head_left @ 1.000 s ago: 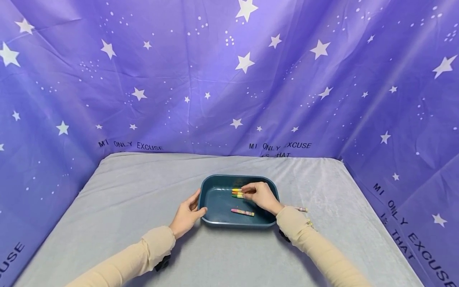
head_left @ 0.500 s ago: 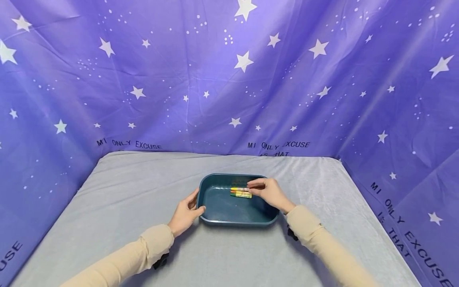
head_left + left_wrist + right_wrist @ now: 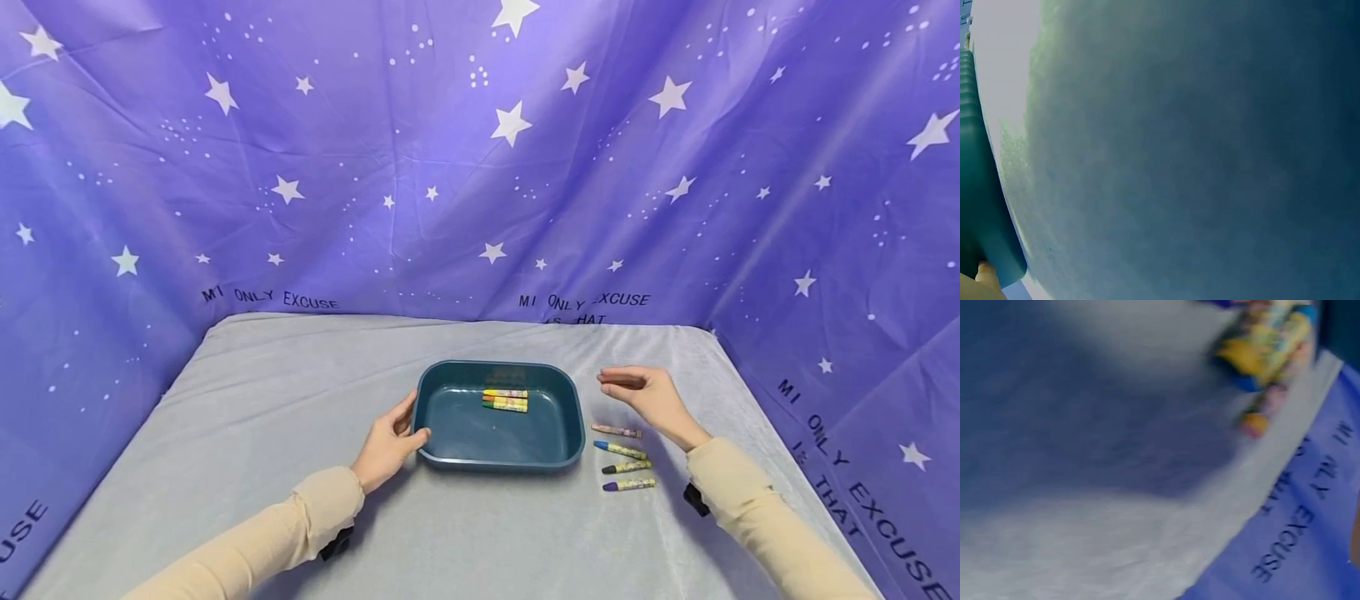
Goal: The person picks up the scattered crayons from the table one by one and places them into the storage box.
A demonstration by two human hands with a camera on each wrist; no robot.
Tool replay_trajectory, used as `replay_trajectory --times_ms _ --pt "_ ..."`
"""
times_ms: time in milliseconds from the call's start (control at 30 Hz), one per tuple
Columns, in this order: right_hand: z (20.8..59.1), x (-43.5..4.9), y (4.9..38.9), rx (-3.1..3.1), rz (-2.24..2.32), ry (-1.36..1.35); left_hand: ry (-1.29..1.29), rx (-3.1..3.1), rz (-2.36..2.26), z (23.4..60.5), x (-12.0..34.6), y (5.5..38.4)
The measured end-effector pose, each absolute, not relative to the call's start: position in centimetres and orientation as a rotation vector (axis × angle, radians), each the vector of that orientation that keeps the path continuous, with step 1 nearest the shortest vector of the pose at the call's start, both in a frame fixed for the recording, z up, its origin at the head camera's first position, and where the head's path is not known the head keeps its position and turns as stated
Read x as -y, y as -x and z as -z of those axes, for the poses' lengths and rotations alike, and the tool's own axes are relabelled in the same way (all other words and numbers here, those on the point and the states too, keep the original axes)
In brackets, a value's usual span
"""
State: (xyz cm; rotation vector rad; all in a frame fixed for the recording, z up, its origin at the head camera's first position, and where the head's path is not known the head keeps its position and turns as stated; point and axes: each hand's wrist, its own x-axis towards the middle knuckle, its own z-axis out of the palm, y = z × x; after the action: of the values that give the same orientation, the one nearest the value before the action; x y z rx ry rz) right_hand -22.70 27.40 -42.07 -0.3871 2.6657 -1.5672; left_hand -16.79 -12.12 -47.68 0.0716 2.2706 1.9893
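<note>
At the left end of the dark teal tray [image 3: 498,461], my left hand [image 3: 386,450] holds the rim, thumb on top and fingers along the outer wall. The left wrist view catches a fingertip against the tray [image 3: 982,187]. Inside, toward the back right, yellow, orange and green crayons [image 3: 506,400] lie side by side. My right hand [image 3: 652,402] hovers right of the tray, fingers extended and close together; no object shows between them. Below it on the cloth lie several crayons: pale pink [image 3: 617,430], blue [image 3: 621,450], black [image 3: 627,468] and purple [image 3: 629,485].
A grey cloth [image 3: 300,400] covers the table. Purple star-printed curtains [image 3: 442,150] rise behind it and along both sides. Crayons [image 3: 1260,356] appear blurred near the top of the right wrist view.
My right hand has moved right, out of the tray, uncovering the crayons on the cloth. The pink crayon seen near the tray's front a second ago no longer shows there. My left hand stays put.
</note>
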Motion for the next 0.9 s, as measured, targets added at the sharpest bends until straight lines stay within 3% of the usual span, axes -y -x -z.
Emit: replay_trajectory --times_ms 467,900 --pt "46.3 -31.5 22.1 -2.636 1.516 0.306 -0.054 -2.267 -1.997 47.7 12.0 17.1" --pt "48.2 -31.6 21.0 -2.636 1.399 0.299 -0.074 -2.265 -2.011 47.7 11.9 16.8"
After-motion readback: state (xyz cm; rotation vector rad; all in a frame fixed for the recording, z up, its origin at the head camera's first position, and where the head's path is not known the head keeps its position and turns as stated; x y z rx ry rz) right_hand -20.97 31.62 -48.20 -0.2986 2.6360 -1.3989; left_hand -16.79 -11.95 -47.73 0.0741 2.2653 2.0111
